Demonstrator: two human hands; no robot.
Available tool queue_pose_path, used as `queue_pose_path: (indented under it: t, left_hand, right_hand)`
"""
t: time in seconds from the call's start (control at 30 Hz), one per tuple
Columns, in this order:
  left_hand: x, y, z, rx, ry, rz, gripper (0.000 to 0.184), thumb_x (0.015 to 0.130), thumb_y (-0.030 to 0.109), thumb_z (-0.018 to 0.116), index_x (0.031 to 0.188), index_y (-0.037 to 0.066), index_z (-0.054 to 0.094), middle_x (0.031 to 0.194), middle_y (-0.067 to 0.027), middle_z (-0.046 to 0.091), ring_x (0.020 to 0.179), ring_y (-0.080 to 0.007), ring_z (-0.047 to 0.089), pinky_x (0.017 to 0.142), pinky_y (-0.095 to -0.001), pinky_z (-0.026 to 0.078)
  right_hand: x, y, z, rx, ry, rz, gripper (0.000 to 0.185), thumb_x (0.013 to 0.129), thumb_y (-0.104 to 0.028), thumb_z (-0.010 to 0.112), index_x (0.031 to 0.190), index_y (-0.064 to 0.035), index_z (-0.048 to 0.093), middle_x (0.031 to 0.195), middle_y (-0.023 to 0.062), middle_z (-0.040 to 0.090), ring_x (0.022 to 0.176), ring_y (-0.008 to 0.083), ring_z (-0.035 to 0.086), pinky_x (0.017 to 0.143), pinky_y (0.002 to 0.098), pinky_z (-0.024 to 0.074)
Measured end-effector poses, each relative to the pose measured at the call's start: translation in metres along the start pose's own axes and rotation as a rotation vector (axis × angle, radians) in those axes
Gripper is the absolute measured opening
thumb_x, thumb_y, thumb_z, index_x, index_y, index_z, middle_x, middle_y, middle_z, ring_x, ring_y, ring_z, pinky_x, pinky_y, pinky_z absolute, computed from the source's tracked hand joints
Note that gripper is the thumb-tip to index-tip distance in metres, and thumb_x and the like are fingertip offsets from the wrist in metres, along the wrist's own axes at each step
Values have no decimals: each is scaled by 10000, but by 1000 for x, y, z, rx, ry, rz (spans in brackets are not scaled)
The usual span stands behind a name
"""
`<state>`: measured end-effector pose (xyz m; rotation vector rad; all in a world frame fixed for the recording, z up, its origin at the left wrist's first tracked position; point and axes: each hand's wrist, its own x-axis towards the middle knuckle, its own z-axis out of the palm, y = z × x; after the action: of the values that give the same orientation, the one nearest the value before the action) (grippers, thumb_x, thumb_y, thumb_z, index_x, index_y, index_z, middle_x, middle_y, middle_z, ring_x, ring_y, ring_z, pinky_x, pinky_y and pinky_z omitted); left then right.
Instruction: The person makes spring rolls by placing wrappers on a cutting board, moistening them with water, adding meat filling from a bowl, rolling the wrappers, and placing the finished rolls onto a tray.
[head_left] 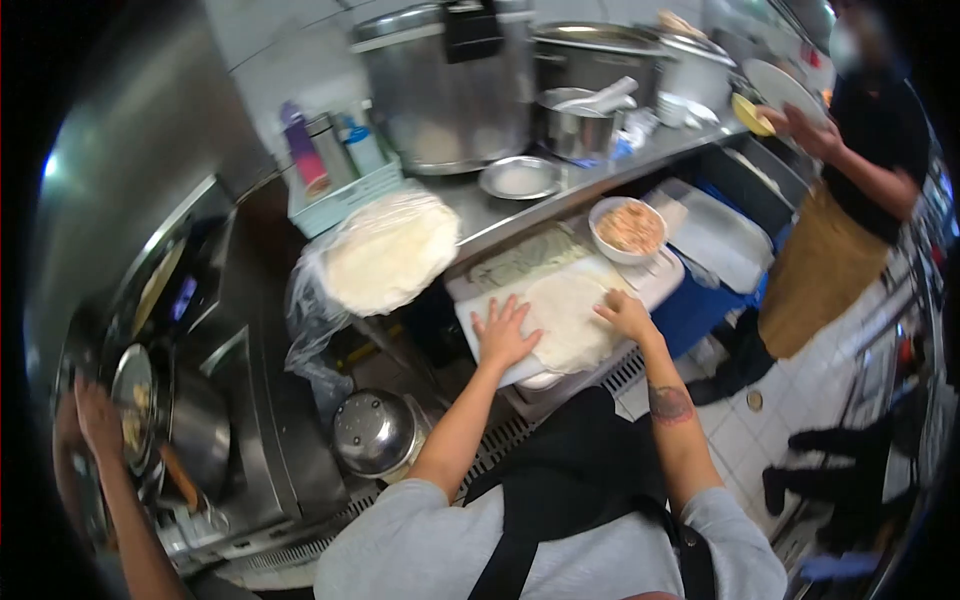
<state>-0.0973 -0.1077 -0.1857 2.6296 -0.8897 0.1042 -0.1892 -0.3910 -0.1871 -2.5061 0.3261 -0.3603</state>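
Observation:
A thin, round white dough sheet [570,325] lies on a white cutting board [478,318] in front of me. My left hand [507,335] rests flat with fingers spread, on the board and at the sheet's left edge. At the sheet's right edge, the fingers of my right hand [627,314] are curled together on the dough; the fingertips are partly hidden. Just beyond, a white bowl [604,245] holds a pinkish-orange shredded filling [632,228]. To the left, a stack of round dough sheets [395,255] sits in a clear plastic bag [318,345].
A steel counter with a large pot [445,100], a small metal dish [520,178] and a bottle basket [345,190] runs behind. A metal tray [725,240] is at right. One person [850,200] holds bowls there; another person's hand [98,420] is by the stove pots at left.

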Motion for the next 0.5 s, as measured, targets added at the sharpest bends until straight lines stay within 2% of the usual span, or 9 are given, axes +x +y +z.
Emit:
queue_pose_path:
  t: [0.07, 0.13, 0.17, 0.27, 0.3, 0.37, 0.47, 0.5]
  left_hand:
    - [-3, 0, 0, -7, 8, -7, 690, 827, 561, 630, 1424, 234, 521, 1588, -54, 339, 1490, -370, 206, 1131, -718, 56]
    - [-4, 2, -4, -24, 1, -11, 692, 826, 565, 630, 1426, 238, 518, 1589, -51, 337, 1489, -371, 206, 1131, -718, 54]
    - [-4, 3, -7, -43, -34, -22, 726, 817, 573, 633, 1440, 224, 504, 1602, -82, 305, 1493, -373, 196, 1134, -716, 47]
    - [-6, 1, 3, -134, 188, -22, 679, 817, 513, 668, 1384, 163, 543, 1547, -132, 363, 1475, -370, 233, 1136, -709, 83]
    - [-6, -2, 4, -193, 226, 28, 634, 818, 477, 680, 1346, 146, 561, 1509, -140, 392, 1460, -362, 261, 1134, -706, 102]
    - [-4, -8, 4, -313, 300, 139, 546, 822, 406, 705, 1269, 112, 596, 1433, -156, 449, 1431, -345, 316, 1129, -702, 140]
    - [-21, -3, -2, -158, 319, 366, 410, 815, 294, 726, 1155, 95, 613, 1319, -124, 505, 1370, -326, 402, 1110, -686, 201]
    - [-23, 0, -2, -163, 353, 358, 372, 824, 299, 721, 1127, 104, 630, 1308, -114, 520, 1335, -318, 439, 1100, -700, 202]
  right_hand:
    - [1, 8, 5, 34, 20, -96, 462, 858, -464, 695, 937, -15, 624, 874, 207, 641, 830, 385, 620, 759, 460, 481]
    - [-1, 3, 3, 24, 16, -92, 441, 855, -449, 703, 890, -17, 619, 872, 198, 636, 811, 380, 615, 750, 464, 478]
    - [-4, -3, 1, 19, 41, -49, 433, 857, -434, 703, 862, -11, 612, 869, 187, 630, 808, 383, 605, 753, 459, 474]
    - [-5, -4, 1, 7, 34, -55, 444, 854, -439, 706, 868, -6, 612, 894, 180, 644, 833, 375, 611, 766, 451, 474]
    - [-4, 0, 2, -14, 34, -90, 450, 851, -441, 709, 935, -5, 635, 939, 187, 657, 876, 372, 623, 794, 443, 484]
    - [-2, 9, 6, -4, 22, -93, 457, 847, -441, 711, 961, -3, 648, 976, 195, 660, 905, 380, 628, 817, 444, 490]
    - [-2, 10, 4, 18, 50, -89, 475, 842, -442, 713, 1007, 1, 663, 1027, 206, 660, 951, 394, 627, 850, 450, 495]
    - [-4, 7, 3, 27, 62, -84, 482, 841, -442, 714, 1024, 2, 667, 1043, 210, 659, 966, 400, 626, 861, 453, 496]
